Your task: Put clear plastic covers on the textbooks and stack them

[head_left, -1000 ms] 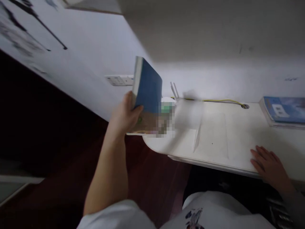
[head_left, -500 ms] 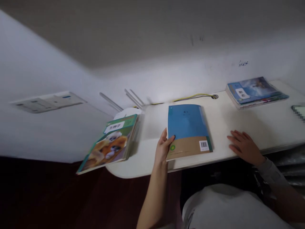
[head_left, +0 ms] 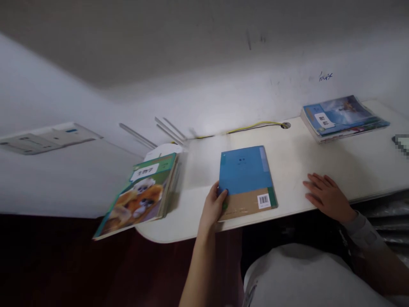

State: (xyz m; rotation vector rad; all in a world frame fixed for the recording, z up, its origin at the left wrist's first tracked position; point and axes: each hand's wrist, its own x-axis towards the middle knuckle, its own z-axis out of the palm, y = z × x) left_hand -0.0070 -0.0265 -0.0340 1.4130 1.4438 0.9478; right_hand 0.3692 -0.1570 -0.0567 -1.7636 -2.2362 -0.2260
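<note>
A blue and brown textbook [head_left: 244, 175] lies on the white desk [head_left: 290, 187] with its barcode side up, close to the front edge. My left hand [head_left: 213, 207] grips its lower left side, thumb on top of the cover and the other fingers mostly hidden along the edge. To the right of the book, my right hand [head_left: 329, 196] rests flat at the desk's front edge with its fingers spread, holding nothing.
On the left, a stack of books with a green biology textbook [head_left: 140, 192] on top overhangs the desk's edge. A second book stack [head_left: 343, 117] sits back right. Behind are a white router [head_left: 162, 149] with antennas and a yellow cable [head_left: 252, 126].
The textbook, raised and tilted before, has come down flatter onto the desk with my left hand still on it. My right hand has hardly moved. The view has shifted slightly.
</note>
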